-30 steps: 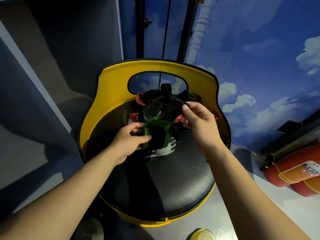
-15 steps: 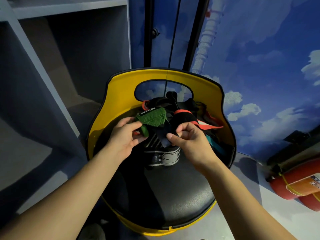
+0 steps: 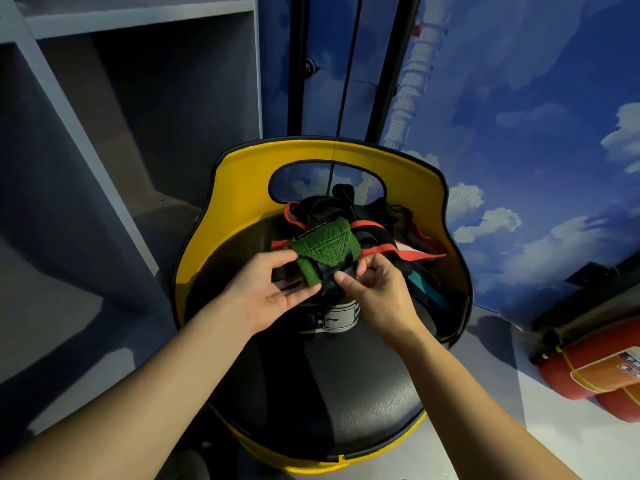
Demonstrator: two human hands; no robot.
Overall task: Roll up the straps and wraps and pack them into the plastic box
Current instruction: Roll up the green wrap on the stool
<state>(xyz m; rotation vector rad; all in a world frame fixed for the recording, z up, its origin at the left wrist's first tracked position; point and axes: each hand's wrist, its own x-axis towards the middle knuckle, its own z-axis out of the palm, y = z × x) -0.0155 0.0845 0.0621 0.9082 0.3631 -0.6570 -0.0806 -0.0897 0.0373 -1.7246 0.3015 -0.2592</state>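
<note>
We look down on a round seat (image 3: 346,393) with a black padded top and a yellow curved back (image 3: 242,188) that has an oval cut-out in it. At the far side of the seat, against the yellow back, lies a heap of straps and wraps (image 3: 363,223): mostly black ones, several with red or orange edging, and a teal piece at the right.

Our left hand (image 3: 263,292) is held above the near edge of the heap, palm turned partly up. Its grip is on the green wrap (image 3: 322,251), with the thumb over a narrow folded part of the wrap and the fingers beneath it, so the grip is closed around the cloth rather than spread wide. The broad, loose end of the green wrap fans out above and to the right of that hand, over the black straps.

Our right hand (image 3: 374,292) is just beside the left one, its fingers curled in and its thumb and fingertips pinching dark material directly under the green wrap; we cannot tell whether that material is part of the green wrap or a separate black strap.

Below both hands a black and grey band (image 3: 334,320) with a small logo rests on the seat.

To the left stands a grey shelf unit (image 3: 138,22). Behind the seat is a blue wall (image 3: 519,98) painted with clouds, and a red cylinder (image 3: 588,372) lies on the floor at the right.
</note>
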